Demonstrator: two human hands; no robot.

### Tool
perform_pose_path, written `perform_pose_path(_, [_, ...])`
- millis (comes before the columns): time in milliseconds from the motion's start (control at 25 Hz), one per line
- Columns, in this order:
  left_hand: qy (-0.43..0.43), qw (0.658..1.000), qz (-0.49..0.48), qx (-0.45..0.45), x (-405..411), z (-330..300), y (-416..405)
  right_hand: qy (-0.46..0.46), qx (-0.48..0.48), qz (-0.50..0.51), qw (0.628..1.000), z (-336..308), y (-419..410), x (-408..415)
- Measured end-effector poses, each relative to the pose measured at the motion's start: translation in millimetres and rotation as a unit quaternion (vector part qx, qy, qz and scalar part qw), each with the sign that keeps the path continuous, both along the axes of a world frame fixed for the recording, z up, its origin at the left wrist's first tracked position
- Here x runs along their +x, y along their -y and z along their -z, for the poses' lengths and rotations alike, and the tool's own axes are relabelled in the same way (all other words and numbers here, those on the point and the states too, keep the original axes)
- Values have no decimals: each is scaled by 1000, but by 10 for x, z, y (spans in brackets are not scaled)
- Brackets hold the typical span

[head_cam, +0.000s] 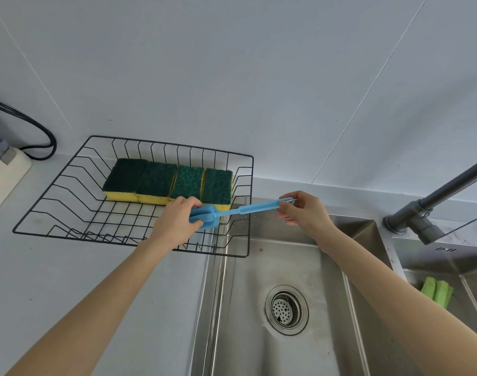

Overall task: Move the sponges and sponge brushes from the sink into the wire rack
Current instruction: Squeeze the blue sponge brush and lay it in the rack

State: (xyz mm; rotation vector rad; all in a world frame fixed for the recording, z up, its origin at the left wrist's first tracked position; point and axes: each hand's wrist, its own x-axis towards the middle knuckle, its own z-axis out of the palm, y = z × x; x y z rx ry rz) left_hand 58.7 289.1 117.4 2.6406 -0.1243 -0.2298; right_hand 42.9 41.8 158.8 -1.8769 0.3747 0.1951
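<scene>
- Over the near right corner of the wire rack (69, 185), a blue sponge brush (240, 211) was held level by both hands, clear of the sink (259, 348).
- Its foam head was clasped by the curled fingers of the left hand (177, 221), while the far tip of the handle was pinched by the right hand (303, 210).
- Four green-and-yellow sponges (169, 181) were seen lying side by side in the rack, touching one another, along its back.
- The step in hand was judged to be the placing of the brush into the rack; most of the task appeared done.
- A lowering of the brush onto the free wires in front of the sponges was called for next, followed by release from both hands.
- Something green (437, 291) was visible in the right-hand basin; whether it was another sponge brush could not be told.
</scene>
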Motion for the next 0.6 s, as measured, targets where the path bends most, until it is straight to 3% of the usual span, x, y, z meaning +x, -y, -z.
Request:
perform_pose_path(400, [-20, 1000, 23, 7, -170, -248, 38, -43, -87, -25, 995, -50, 85, -163])
perform_pose_path(600, [27, 999, 40, -11, -349, -483, 151, -60, -116, -54, 990, -89, 344, -381])
